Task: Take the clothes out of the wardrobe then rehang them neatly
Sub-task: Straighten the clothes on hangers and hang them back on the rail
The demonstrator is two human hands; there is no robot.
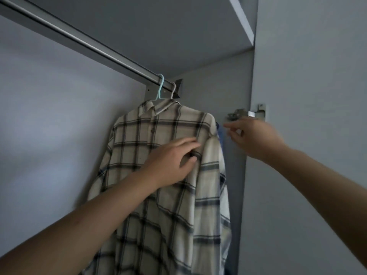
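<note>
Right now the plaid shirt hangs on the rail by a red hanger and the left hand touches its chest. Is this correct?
Not quite: the head view shows the hanger is pale turquoise. The plaid shirt does hang on the rail, and the left hand touches its chest.

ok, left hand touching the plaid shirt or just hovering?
Touching. In the head view the left hand lies flat on the plaid shirt near its shoulder, fingertips pressing into the fabric with no gap showing.
</note>
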